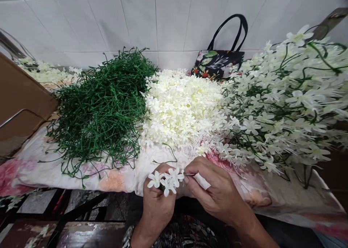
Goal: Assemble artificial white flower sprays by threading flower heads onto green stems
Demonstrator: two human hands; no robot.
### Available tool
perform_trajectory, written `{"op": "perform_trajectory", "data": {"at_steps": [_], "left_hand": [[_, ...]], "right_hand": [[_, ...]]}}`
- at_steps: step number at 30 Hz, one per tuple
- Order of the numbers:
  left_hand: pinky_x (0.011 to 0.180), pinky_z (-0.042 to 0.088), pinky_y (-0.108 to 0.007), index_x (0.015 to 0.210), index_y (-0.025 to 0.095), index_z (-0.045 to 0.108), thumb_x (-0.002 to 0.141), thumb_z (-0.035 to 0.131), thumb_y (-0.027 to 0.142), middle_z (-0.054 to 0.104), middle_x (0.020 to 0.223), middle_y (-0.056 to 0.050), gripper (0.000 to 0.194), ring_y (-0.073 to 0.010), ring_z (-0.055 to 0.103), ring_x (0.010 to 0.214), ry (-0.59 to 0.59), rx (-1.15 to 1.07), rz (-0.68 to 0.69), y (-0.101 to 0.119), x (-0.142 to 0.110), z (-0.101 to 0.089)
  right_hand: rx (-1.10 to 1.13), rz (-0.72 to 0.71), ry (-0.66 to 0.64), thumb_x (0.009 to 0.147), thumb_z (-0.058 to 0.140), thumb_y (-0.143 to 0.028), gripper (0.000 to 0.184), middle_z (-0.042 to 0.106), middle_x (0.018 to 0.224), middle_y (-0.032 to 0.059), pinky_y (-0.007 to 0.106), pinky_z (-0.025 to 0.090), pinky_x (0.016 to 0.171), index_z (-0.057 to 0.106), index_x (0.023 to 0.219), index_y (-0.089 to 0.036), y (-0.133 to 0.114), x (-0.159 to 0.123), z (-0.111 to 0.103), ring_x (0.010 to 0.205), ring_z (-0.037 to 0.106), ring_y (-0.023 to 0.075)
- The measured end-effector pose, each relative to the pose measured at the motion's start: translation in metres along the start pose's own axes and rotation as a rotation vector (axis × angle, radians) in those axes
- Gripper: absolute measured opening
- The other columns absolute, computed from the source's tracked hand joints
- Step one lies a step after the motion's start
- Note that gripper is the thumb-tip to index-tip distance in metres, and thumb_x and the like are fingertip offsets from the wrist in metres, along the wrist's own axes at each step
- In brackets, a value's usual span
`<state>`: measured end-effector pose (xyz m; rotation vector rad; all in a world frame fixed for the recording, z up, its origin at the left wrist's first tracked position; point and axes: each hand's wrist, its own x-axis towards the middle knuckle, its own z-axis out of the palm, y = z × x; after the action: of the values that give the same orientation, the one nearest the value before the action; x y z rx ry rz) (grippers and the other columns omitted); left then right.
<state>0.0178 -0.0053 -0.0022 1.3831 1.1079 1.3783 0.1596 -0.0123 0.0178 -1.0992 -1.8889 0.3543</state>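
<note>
My left hand [159, 201] is closed around a sprig of white artificial flowers [169, 182], its small five-petalled heads showing above the fingers. Thumb and forefinger of my right hand [210, 184] pinch a thin strand [190, 174] right beside the rightmost flower head; its exact kind is unclear. Just beyond the hands, a loose green plastic stem [170, 152] lies on the flowered cloth [119, 181]. Straight ahead is a heap of loose white flower heads [185, 106], with fine white stamens [194, 144] scattered at its near right edge.
A large pile of green stems [106, 106] fills the left side, near a brown cardboard box [24, 103]. Bunched flower sprays with stems [285, 114] rise high on the right. A black floral handbag [219, 63] stands against the white tiled wall [174, 19].
</note>
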Motion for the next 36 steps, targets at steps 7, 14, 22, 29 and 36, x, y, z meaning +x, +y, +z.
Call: {"op": "perform_trajectory", "data": {"at_steps": [7, 14, 22, 29, 36], "left_hand": [[0.054, 0.047, -0.017, 0.073, 0.018, 0.064, 0.063, 0.049, -0.001, 0.061, 0.061, 0.004, 0.027, -0.0103, 0.055, 0.056, -0.036, 0.099, 0.255, -0.001, 0.004, -0.004], [0.056, 0.051, -0.021, 0.063, 0.019, 0.063, 0.065, 0.056, 0.007, 0.064, 0.06, 0.001, 0.014, -0.0145, 0.058, 0.056, -0.036, 0.007, -0.099, -0.011, 0.0, 0.002], [0.053, 0.051, -0.023, 0.054, 0.017, 0.06, 0.061, 0.058, 0.011, 0.061, 0.051, 0.001, 0.009, -0.0147, 0.056, 0.051, 0.003, 0.059, -0.117, -0.008, 0.005, 0.003], [0.053, 0.05, -0.023, 0.056, 0.015, 0.063, 0.062, 0.059, 0.012, 0.064, 0.054, -0.001, 0.008, -0.0141, 0.056, 0.052, -0.028, 0.004, -0.16, -0.008, 0.005, 0.005], [0.049, 0.043, -0.02, 0.053, 0.015, 0.056, 0.067, 0.061, 0.018, 0.052, 0.048, 0.003, 0.015, -0.0105, 0.044, 0.05, -0.105, -0.017, -0.272, -0.01, 0.002, 0.0]], "right_hand": [[0.019, -0.001, -0.052, 0.082, 0.047, -0.006, 0.012, 0.055, 0.063, 0.0011, 0.022, 0.04, 0.054, 0.052, 0.076, -0.015, 0.005, -0.002, 0.003, 0.059, 0.05, 0.01], [0.02, 0.017, 0.015, 0.083, 0.046, -0.004, 0.014, 0.05, 0.061, -0.0002, 0.021, 0.037, 0.053, 0.049, 0.076, -0.016, 0.009, -0.01, 0.013, 0.058, 0.046, 0.0094], [-0.018, 0.05, -0.023, 0.083, 0.044, -0.004, 0.015, 0.048, 0.061, 0.0004, 0.022, 0.037, 0.052, 0.049, 0.073, -0.015, 0.011, -0.012, 0.014, 0.058, 0.045, 0.0098], [-0.013, 0.064, -0.027, 0.084, 0.046, -0.006, 0.014, 0.051, 0.062, 0.0, 0.021, 0.038, 0.054, 0.051, 0.074, -0.015, 0.012, -0.011, 0.008, 0.059, 0.047, 0.0089], [-0.015, 0.052, -0.009, 0.084, 0.047, -0.006, 0.011, 0.053, 0.066, 0.0006, 0.022, 0.041, 0.058, 0.051, 0.079, -0.015, 0.006, -0.009, 0.007, 0.063, 0.05, 0.0097]]}}
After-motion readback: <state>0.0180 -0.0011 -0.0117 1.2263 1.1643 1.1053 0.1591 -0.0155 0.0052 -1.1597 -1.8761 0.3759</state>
